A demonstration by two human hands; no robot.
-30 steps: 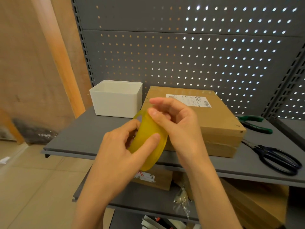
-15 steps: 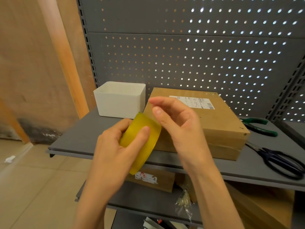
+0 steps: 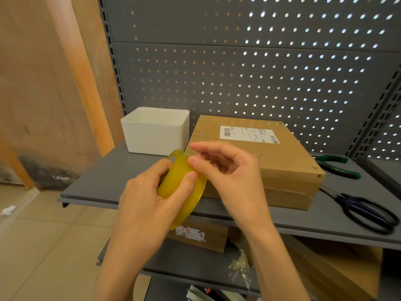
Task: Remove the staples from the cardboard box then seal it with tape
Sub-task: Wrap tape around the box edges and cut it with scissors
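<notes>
A flat brown cardboard box (image 3: 271, 161) with a white shipping label lies closed on the grey shelf (image 3: 97, 183). In front of its left end I hold a yellow roll of tape (image 3: 181, 181) on edge. My left hand (image 3: 147, 198) grips the roll, thumb on its outer face and fingers through the core. My right hand (image 3: 230, 170) sits above it, its thumb tip touching the roll's outer face near the top, fingers curled loosely over the box.
A white open bin (image 3: 156, 133) stands left of the box. Green-handled pliers (image 3: 336, 165) and black scissors (image 3: 368, 210) lie right of the box. A pegboard wall backs the shelf. A lower shelf holds more cardboard (image 3: 201, 234).
The tape roll has turned slightly in my left hand. My right hand has come down, and its thumb now touches the roll's outer face.
</notes>
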